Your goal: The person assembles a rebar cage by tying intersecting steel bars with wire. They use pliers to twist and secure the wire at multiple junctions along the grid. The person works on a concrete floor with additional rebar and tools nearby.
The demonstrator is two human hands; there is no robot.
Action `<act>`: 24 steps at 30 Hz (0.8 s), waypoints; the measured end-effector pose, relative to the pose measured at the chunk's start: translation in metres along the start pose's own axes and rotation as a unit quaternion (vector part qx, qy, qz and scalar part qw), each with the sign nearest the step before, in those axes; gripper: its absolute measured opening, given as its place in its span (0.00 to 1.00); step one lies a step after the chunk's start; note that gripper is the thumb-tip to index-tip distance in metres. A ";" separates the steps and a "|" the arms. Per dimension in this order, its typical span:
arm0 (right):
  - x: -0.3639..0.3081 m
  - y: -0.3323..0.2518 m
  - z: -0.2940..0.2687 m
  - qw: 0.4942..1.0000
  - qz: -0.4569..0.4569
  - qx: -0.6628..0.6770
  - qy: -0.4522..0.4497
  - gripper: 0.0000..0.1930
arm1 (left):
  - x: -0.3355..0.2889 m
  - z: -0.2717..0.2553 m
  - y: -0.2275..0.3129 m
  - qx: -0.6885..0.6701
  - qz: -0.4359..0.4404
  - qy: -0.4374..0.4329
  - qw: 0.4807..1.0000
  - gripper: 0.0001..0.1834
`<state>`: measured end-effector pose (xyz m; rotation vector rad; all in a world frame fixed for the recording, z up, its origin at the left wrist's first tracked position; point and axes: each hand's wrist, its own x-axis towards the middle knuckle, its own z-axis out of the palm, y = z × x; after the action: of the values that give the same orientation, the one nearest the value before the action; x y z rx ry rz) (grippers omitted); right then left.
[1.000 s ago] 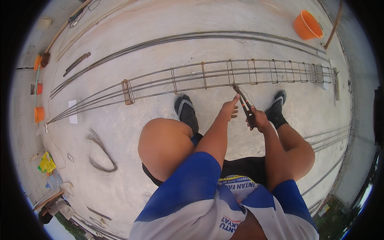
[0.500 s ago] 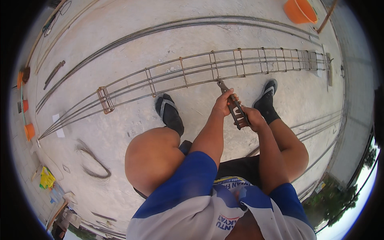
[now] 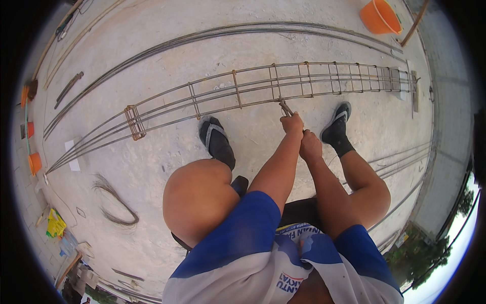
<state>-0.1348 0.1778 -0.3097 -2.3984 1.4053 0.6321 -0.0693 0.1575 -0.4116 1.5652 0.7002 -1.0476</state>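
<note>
My left hand (image 3: 292, 123) is closed around the handles of steel pincers (image 3: 286, 108), just behind their head. Right behind it, my right hand (image 3: 310, 147) is closed at the rear of the same tool, whose handles are mostly hidden by my fingers. The pincers' head meets the near bar of a long rebar cage (image 3: 238, 93), beside a square stirrup (image 3: 277, 83). Several stirrups stand spaced along the cage's bars toward the right. A bunch of stirrups (image 3: 134, 122) sits close together near the cage's left part.
My sandalled feet (image 3: 216, 139) stand on the near side of the cage. Beyond it lie long loose bars (image 3: 202, 34). A bundle of thin tie wire (image 3: 116, 202) rests on the concrete at the left. An orange bucket (image 3: 380, 16) stands at the far right.
Both hands have turned the pincers, so their wide slotted handles no longer show. My right hand has moved slightly left, closer behind my left hand. The head stays at the near bar.
</note>
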 end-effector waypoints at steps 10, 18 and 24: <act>0.015 0.016 -0.046 0.739 0.108 0.518 -0.418 0.13 | -0.034 -0.080 0.062 -0.234 -0.164 -0.389 0.876 0.20; -0.019 -0.009 -0.038 0.990 0.038 0.110 -0.079 0.28 | -0.012 -0.045 0.050 -0.222 -0.153 -0.315 0.910 0.13; -0.009 0.004 -0.007 0.998 0.027 0.053 0.003 0.17 | -0.021 -0.020 0.048 -0.107 -0.093 -0.165 0.976 0.13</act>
<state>-0.1401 0.1796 -0.2997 -2.2888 1.4721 0.5487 -0.0325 0.1666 -0.3707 1.1220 0.7109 -1.2894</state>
